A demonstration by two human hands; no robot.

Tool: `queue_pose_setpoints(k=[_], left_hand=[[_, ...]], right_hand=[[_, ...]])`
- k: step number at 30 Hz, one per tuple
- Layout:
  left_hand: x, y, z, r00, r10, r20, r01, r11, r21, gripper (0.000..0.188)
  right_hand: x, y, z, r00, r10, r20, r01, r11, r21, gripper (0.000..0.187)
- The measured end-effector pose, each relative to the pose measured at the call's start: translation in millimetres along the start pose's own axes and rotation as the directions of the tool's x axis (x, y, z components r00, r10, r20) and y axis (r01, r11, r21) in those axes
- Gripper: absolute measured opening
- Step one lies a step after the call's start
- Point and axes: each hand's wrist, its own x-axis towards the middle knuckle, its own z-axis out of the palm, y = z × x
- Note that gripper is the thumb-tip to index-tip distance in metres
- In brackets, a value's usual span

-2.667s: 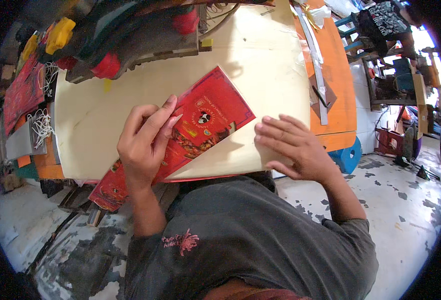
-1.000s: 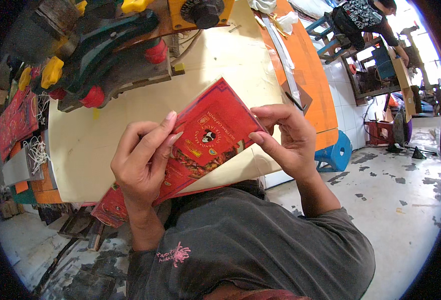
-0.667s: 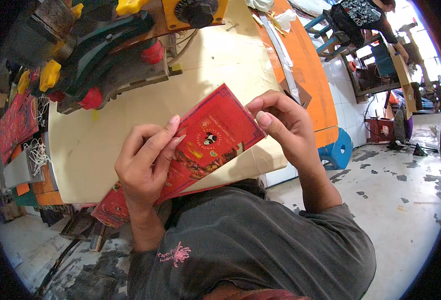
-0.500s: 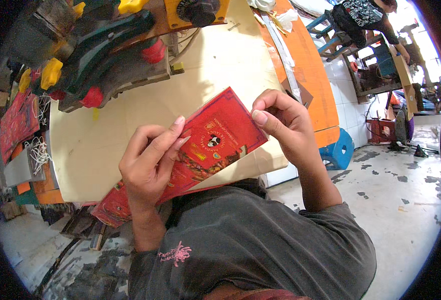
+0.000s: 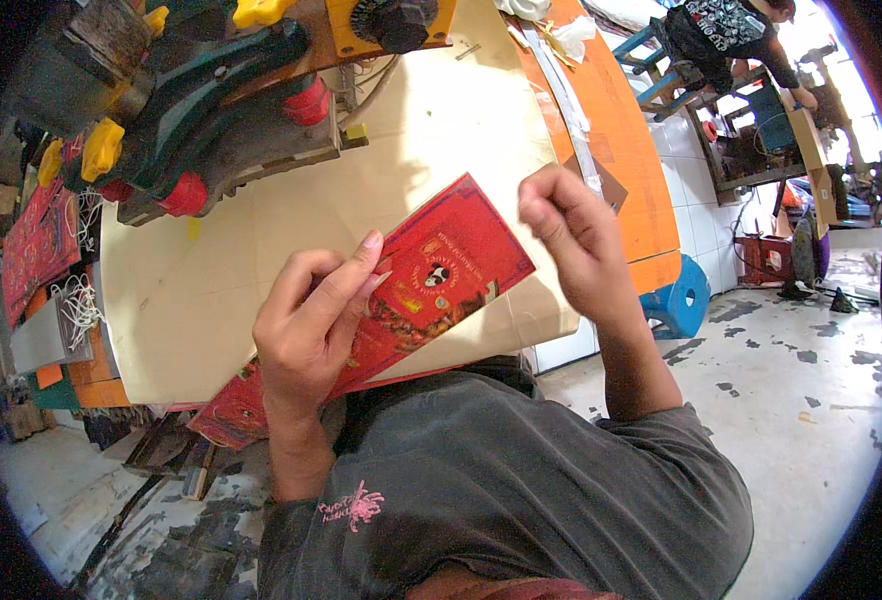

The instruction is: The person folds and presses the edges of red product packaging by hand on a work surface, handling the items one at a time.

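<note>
My left hand (image 5: 311, 325) grips a long red printed paper sleeve (image 5: 461, 240) between thumb and fingers. The sleeve slants from the lower left, past my wrist, up to its squared end at the middle of the view. Pictures of food and a small round emblem show on its face. Just off that squared end, apart from it, my right hand (image 5: 583, 245) is raised with fingers curled in and thumb pressed against them. Whatever may be pinched there is too small to make out.
A cream-covered table (image 5: 251, 290) lies beneath. Dark green machinery (image 5: 231, 110) with red and yellow parts stands at upper left, beside more red printed sheets (image 5: 36, 250) and white strings (image 5: 83, 305). Right are an orange table (image 5: 611, 110), a blue stool (image 5: 679, 300) and a person (image 5: 726, 40) working.
My right hand has drawn away from the sleeve's edge, rightward and slightly up, and its fingers have curled tighter. My left hand and the sleeve have shifted a little to the right.
</note>
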Motion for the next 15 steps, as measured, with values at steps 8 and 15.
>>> queue_pose_setpoints(k=[8,15], left_hand=[[-3.7,-11.3,-2.9,0.999,-0.036,-0.041,0.036,0.999,0.01,0.032],[-2.5,-12.0,-4.1,0.999,-0.009,-0.051,0.009,1.0,-0.008,0.033]], right_hand=[[5.8,3.3,-8.3,0.989,0.06,-0.136,-0.043,0.991,0.124,0.026],[-2.2,12.3,-4.0,0.996,0.074,0.042,-0.084,0.94,0.331,0.029]])
